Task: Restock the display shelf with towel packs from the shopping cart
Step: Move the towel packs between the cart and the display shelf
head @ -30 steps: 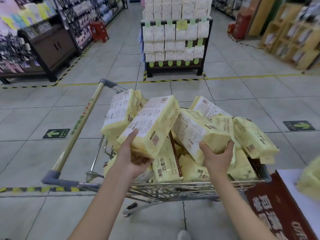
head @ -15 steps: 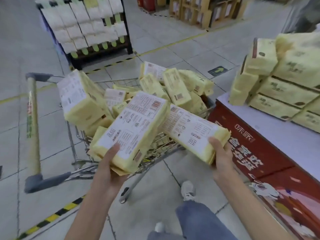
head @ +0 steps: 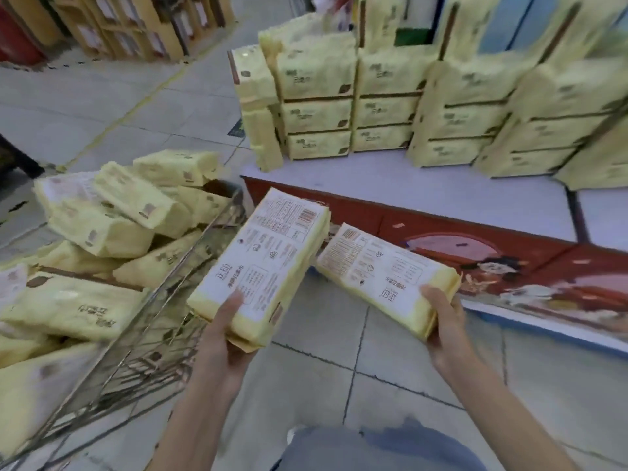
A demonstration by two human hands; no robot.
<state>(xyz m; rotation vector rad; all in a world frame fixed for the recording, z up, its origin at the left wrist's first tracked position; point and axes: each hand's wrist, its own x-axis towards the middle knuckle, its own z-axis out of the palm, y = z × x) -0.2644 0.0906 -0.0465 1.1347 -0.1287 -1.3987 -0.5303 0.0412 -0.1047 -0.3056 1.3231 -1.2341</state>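
Ahead, white display shelf (head: 441, 195), tiled floor (head: 390, 362)

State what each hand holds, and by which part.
The left hand grips a towel pack by its near end; the right hand grips a second pack likewise.

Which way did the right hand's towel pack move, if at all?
Yes. The towel pack left the pile in the shopping cart and is now in front of the display shelf, gripped by the right hand.
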